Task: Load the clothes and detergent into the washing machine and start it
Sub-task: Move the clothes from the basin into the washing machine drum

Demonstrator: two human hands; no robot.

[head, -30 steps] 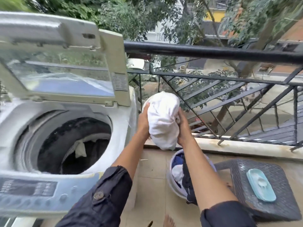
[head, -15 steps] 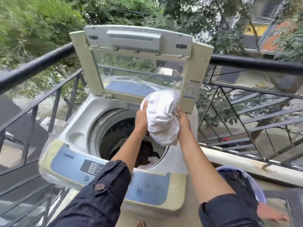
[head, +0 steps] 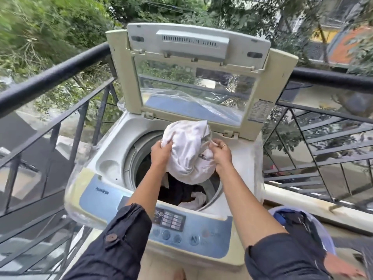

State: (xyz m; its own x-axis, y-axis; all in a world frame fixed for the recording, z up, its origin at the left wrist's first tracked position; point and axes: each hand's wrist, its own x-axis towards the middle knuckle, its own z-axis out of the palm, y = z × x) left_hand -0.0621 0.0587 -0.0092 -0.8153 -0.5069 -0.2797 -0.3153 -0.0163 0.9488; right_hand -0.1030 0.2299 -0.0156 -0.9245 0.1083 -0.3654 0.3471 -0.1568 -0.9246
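Over drum (head: 141, 158) now, seemingly lower: bundle (head: 187, 150).

**Both arms stretched forward, hands closed and facing each other**

The left hand (head: 161, 153) is raised at the far end of an extended forearm, fingers curled shut in a grip, a ring visible on one finger. The right hand (head: 221, 154) sits level with it, just to the right, knuckles up and fingers pinched closed, also wearing a ring. The two hands are near each other but not touching. Both forearms are bare, with dark sleeves rolled up near the elbows; the left sleeve (head: 119, 241) shows a button.
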